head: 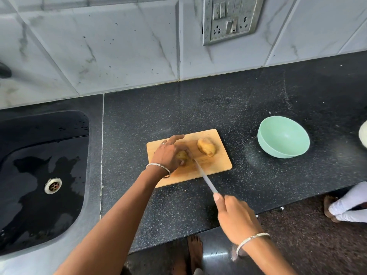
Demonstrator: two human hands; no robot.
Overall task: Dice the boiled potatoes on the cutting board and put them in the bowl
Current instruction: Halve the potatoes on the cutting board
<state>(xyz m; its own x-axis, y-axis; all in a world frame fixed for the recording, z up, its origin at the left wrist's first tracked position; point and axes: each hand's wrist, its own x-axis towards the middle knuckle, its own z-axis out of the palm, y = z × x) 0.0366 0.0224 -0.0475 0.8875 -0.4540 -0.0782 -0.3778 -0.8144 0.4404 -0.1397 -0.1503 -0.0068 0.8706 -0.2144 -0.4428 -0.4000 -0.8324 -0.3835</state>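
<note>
A wooden cutting board (215, 165) lies on the black counter. On it, my left hand (168, 153) holds a boiled potato (182, 156) from above, index finger stretched out. A second, whole potato (206, 147) lies free at the board's far right. My right hand (233, 215) grips the handle of a knife (204, 178) near the counter's front edge. The blurred blade reaches across the board to the right side of the held potato. A mint green bowl (283, 136) stands to the right of the board, with nothing in it.
A black sink (39, 175) with a metal drain lies to the left. A tiled wall with a socket panel (230, 18) stands behind the counter. Another person's white-clad leg (349, 203) and a pale object (363, 135) show at the right edge. My bare feet are below.
</note>
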